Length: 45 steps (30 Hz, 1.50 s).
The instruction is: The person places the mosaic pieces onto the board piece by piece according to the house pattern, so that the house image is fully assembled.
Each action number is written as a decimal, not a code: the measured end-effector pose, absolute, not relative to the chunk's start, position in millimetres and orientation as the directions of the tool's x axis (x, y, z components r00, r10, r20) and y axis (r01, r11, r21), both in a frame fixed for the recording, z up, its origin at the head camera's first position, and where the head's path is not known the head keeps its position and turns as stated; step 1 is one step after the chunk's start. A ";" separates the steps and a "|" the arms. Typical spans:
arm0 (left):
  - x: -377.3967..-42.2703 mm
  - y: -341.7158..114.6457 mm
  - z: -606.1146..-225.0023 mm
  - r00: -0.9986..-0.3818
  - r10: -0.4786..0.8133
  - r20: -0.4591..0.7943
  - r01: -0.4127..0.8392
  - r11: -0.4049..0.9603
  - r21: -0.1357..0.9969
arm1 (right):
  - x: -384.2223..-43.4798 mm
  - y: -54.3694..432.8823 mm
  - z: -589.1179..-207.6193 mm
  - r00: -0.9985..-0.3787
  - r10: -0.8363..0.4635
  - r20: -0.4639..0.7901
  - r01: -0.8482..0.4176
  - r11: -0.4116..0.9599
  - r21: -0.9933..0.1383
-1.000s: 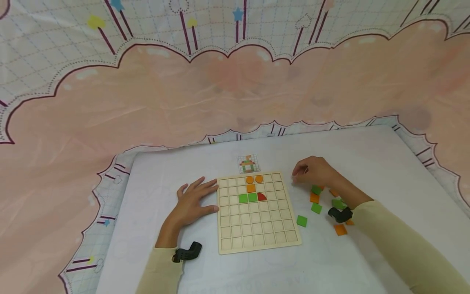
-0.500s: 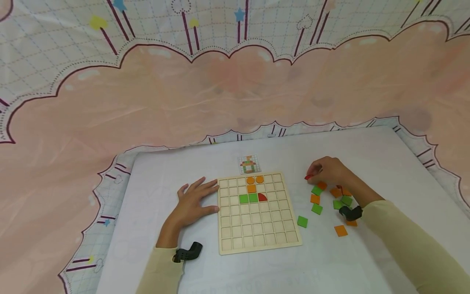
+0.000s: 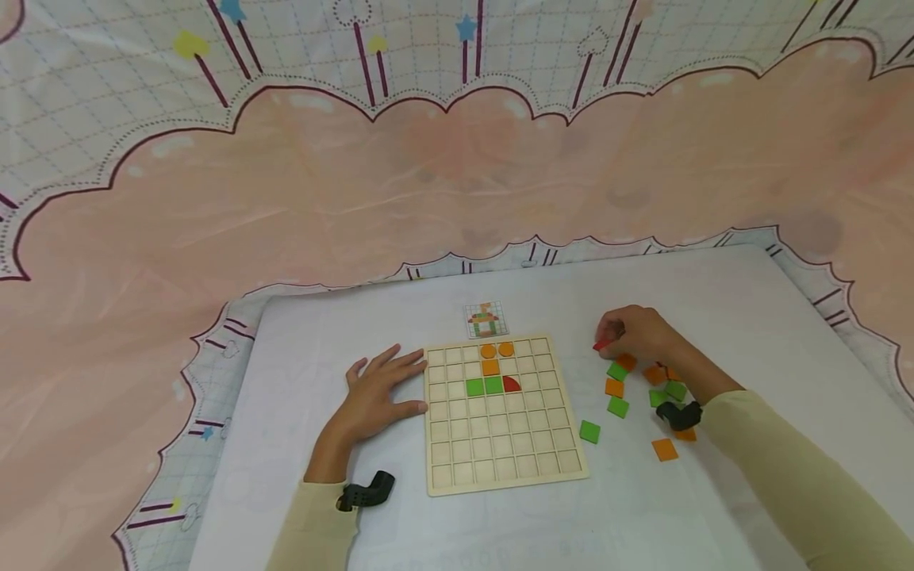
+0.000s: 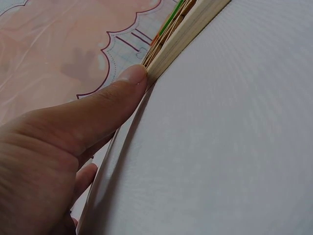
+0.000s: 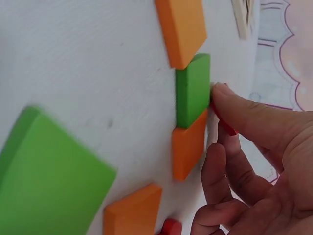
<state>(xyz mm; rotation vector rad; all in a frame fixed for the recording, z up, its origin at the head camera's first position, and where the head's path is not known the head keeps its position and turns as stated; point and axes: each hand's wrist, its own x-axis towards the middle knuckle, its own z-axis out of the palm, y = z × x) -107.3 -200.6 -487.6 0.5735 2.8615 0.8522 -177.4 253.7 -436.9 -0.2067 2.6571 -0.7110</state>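
Red piece (image 3: 601, 346) pinched in right hand (image 3: 634, 331), off the right side of the grid board (image 3: 501, 450).
Piece sits between thumb and fingers at the hand's board-facing side, near a loose green tile (image 3: 616, 371) and orange tile (image 3: 627, 362). Left hand (image 3: 370, 403): fingers spread, thumb touching the board's left edge.

a pale wooden grid board (image 3: 505, 432) lies flat on the counter (image 3: 343, 317), six upper cells filled with orange, green and red pieces (image 3: 493, 385). a small red piece (image 5: 228, 126), partly hidden, is pinched in the right grip (image 3: 635, 333), off the board.
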 end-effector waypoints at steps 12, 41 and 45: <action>-107.2 -201.6 -489.0 -0.924 0.383 0.002 0.322 0.773 0.547 | -180.1 228.4 -435.0 -0.922 -0.300 -0.245 -0.095 0.788 -0.608; -106.6 -201.5 -488.6 -0.923 0.385 0.004 0.324 0.771 0.548 | -177.5 142.0 -438.3 -0.877 -0.420 -0.235 -0.122 0.666 -0.736; -106.5 -201.0 -487.7 -0.924 0.383 0.010 0.327 0.773 0.544 | -176.1 133.9 -438.3 -0.864 -0.458 -0.210 -0.152 0.635 -0.757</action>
